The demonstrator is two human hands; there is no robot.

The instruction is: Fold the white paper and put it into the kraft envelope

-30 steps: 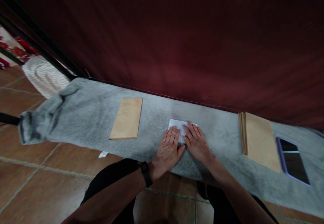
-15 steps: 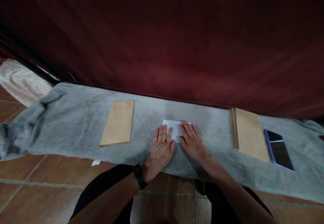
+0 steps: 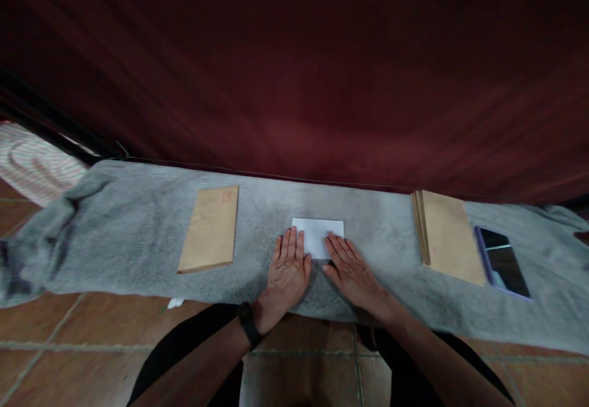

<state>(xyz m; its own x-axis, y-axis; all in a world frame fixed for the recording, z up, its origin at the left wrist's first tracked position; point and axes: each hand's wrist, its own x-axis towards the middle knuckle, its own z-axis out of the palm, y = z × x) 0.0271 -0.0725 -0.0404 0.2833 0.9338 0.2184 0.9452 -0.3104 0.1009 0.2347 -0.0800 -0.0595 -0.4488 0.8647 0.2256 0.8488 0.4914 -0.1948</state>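
We are facing a dark red curtain (image 3: 294,88) that is filling the upper half of the view. Below it, a grey cloth (image 3: 138,229) is covering a long, low surface, and tiled floor (image 3: 101,327) is showing beneath. To our right, a stack (image 3: 453,238) of brown envelopes is lying fanned along one edge; to our left, a single envelope (image 3: 210,230) is lying alone, a red mark near its top. They are probably sitting apart so that each is within reach. Our left hand (image 3: 288,272) and right hand (image 3: 353,275) are resting palms down, fingers straight and gripping nothing, seemingly pressing the paper flat from both sides. A phone (image 3: 505,263) is lying just beside the stack. The paper (image 3: 317,236) is lying on the cloth between our hands, under the fingertips: a small white rectangle, looking blank, smooth and straight-edged. We are wearing a black watch (image 3: 248,326) on the left wrist.
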